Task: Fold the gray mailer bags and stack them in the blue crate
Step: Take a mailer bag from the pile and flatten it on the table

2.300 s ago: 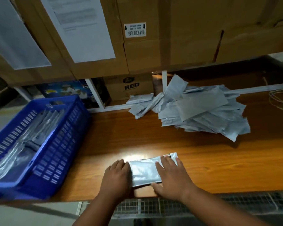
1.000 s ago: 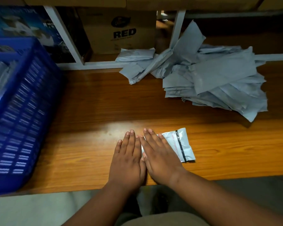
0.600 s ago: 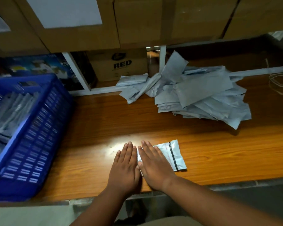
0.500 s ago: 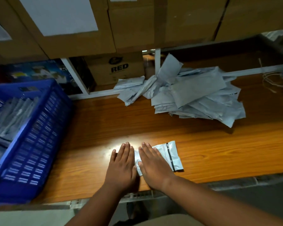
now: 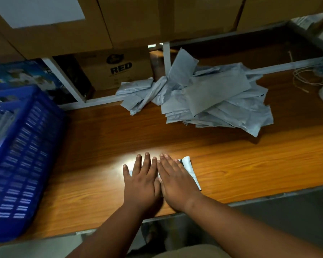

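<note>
The bench [image 5: 250, 164] is a wood-grain top with cartons [image 5: 131, 21] shelved above its far edge. At its left end stands the crate [image 5: 22, 164], blue and slatted, with gray bags just visible inside, blurred. Toward the back, right of centre, lies the pile [image 5: 218, 101] of loose unfolded mailers, well apart from the hands. Near the front edge is the bag [image 5: 189, 168] being worked, already folded small and almost wholly covered; only its right end, with a dark strip, shows. The left hand [image 5: 141, 183] and right hand [image 5: 175, 181] lie flat on it side by side, touching; neither grip is clamped on anything, the fingers being straight and pressing down. The step in hand looks like setting the crease. To do it well, I would keep the palms flat and press outward from the middle so trapped air leaves and the slippery film does not spring open, then take the bag by its folded edge for the move left to the crate.
</note>
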A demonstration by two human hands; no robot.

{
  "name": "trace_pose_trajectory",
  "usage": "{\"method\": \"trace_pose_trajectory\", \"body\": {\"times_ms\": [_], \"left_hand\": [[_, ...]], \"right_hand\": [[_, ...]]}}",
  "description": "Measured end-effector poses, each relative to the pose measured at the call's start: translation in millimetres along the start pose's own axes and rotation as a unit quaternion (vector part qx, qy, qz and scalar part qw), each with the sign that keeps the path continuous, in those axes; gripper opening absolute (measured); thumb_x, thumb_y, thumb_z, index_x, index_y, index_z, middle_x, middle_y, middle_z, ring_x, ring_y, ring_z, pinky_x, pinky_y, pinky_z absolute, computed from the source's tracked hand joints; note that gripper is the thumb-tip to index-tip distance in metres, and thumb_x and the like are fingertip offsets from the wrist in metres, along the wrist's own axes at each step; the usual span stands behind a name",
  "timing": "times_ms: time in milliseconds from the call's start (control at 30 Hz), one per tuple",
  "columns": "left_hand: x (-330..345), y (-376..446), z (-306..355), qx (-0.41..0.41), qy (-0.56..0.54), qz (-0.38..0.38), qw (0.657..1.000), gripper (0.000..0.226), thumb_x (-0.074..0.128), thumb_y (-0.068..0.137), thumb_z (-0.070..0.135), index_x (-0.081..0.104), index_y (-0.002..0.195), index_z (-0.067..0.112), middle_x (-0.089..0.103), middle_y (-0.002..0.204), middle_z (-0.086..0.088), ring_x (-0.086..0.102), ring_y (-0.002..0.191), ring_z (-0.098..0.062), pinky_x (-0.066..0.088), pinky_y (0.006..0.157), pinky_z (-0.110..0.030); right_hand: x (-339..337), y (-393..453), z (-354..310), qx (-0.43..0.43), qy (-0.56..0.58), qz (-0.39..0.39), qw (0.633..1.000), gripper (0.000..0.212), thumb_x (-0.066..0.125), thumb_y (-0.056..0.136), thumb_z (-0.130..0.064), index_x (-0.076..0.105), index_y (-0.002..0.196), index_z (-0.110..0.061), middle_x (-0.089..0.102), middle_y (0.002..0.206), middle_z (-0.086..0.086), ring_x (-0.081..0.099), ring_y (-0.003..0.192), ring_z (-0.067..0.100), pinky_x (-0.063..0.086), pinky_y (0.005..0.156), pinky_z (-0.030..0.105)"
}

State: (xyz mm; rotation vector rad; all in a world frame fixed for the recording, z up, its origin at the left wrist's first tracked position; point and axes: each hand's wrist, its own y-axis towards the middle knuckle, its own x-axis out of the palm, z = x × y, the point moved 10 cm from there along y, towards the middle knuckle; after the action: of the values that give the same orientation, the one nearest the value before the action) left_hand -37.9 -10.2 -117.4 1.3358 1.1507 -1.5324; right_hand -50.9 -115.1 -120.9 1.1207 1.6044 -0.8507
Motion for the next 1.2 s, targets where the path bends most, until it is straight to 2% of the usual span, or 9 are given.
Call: {"method": "trace_pose_trajectory", "body": {"times_ms": [133, 267, 600, 667, 733, 833, 900, 1033, 1200], "left_hand": [[-2, 1, 3, 0.001, -0.008, -0.007, 1.0, 0.072, 0.022, 0.102, 0.048, 0.009, 0.171, 0.031, -0.001, 0.179, 0.0, -0.008, 0.165, -0.024, 0.009, 0.125, -0.068], [-3, 2, 4, 0.007, -0.009, -0.001, 1.0, 0.072, 0.023, 0.102, 0.048, 0.008, 0.171, 0.03, -0.002, 0.179, -0.001, -0.009, 0.164, -0.024, 0.009, 0.126, -0.066], [-6, -1, 7, -0.01, -0.008, -0.011, 1.0, 0.071, 0.021, 0.102, 0.049, 0.012, 0.17, 0.031, 0.002, 0.179, 0.0, -0.005, 0.165, -0.023, 0.006, 0.125, -0.068], [-5, -2, 6, -0.016, 0.007, -0.03, 0.999, 0.069, 0.022, 0.104, 0.051, 0.021, 0.169, 0.03, 0.011, 0.178, -0.003, 0.007, 0.165, -0.027, 0.01, 0.123, -0.072], [-8, 2, 5, -0.021, 0.021, -0.029, 0.999, 0.066, 0.029, 0.104, 0.053, 0.038, 0.164, 0.026, 0.031, 0.173, -0.008, 0.026, 0.16, -0.033, 0.018, 0.117, -0.076], [-14, 8, 18, 0.004, 0.022, -0.006, 1.0, 0.063, 0.037, 0.102, 0.053, 0.054, 0.154, 0.023, 0.048, 0.162, -0.013, 0.043, 0.151, -0.037, 0.03, 0.112, -0.076], [-11, 10, 31, 0.03, 0.015, -0.007, 0.999, 0.064, 0.036, 0.102, 0.052, 0.049, 0.158, 0.024, 0.042, 0.166, -0.012, 0.038, 0.155, -0.034, 0.032, 0.114, -0.074], [-3, 11, 34, 0.03, -0.003, 0.009, 1.0, 0.065, 0.028, 0.106, 0.05, 0.027, 0.168, 0.029, 0.019, 0.177, -0.004, 0.014, 0.164, -0.026, 0.023, 0.122, -0.065], [-5, 13, 35, 0.041, -0.009, 0.025, 0.999, 0.066, 0.03, 0.106, 0.047, 0.025, 0.169, 0.028, 0.018, 0.177, -0.004, 0.013, 0.164, -0.026, 0.022, 0.122, -0.063]], "right_hand": [[4, 2, 1, 0.004, -0.013, 0.0, 1.0, 0.066, 0.024, 0.113, -0.04, 0.012, 0.171, -0.011, -0.002, 0.179, 0.009, -0.011, 0.165, 0.022, 0.002, 0.133, 0.047], [8, 4, 4, 0.013, -0.029, -0.007, 0.999, 0.067, 0.023, 0.113, -0.041, 0.012, 0.17, -0.01, -0.002, 0.179, 0.011, -0.01, 0.165, 0.024, 0.004, 0.133, 0.05], [4, 2, 1, 0.003, -0.026, -0.03, 0.999, 0.067, 0.015, 0.113, -0.043, 0.003, 0.171, -0.012, -0.009, 0.178, 0.01, -0.022, 0.162, 0.022, -0.009, 0.131, 0.048], [-3, 1, 3, 0.008, 0.0, -0.027, 1.0, 0.067, 0.015, 0.111, -0.041, 0.006, 0.171, -0.012, -0.004, 0.179, 0.01, -0.02, 0.162, 0.02, -0.014, 0.129, 0.044], [-14, 0, 7, 0.016, 0.023, -0.017, 0.999, 0.066, 0.015, 0.111, -0.04, 0.01, 0.171, -0.012, 0.0, 0.179, 0.01, -0.014, 0.163, 0.02, -0.015, 0.127, 0.04], [-24, -4, 15, 0.008, 0.006, -0.003, 1.0, 0.064, 0.022, 0.111, -0.036, 0.016, 0.17, -0.012, 0.006, 0.179, 0.01, -0.004, 0.165, 0.022, -0.012, 0.128, 0.041], [-22, -8, 23, 0.014, -0.019, -0.009, 1.0, 0.065, 0.022, 0.111, -0.038, 0.015, 0.17, -0.012, 0.005, 0.179, 0.01, -0.004, 0.165, 0.024, -0.01, 0.129, 0.044], [-12, -9, 34, 0.033, -0.034, -0.022, 0.999, 0.068, 0.016, 0.111, -0.044, 0.005, 0.171, -0.014, -0.006, 0.179, 0.009, -0.014, 0.164, 0.023, -0.007, 0.131, 0.049], [-8, -5, 37, 0.045, -0.055, -0.029, 0.997, 0.071, 0.014, 0.109, -0.047, 0.003, 0.171, -0.015, -0.009, 0.178, 0.01, -0.013, 0.164, 0.024, 0.002, 0.131, 0.056]]}}
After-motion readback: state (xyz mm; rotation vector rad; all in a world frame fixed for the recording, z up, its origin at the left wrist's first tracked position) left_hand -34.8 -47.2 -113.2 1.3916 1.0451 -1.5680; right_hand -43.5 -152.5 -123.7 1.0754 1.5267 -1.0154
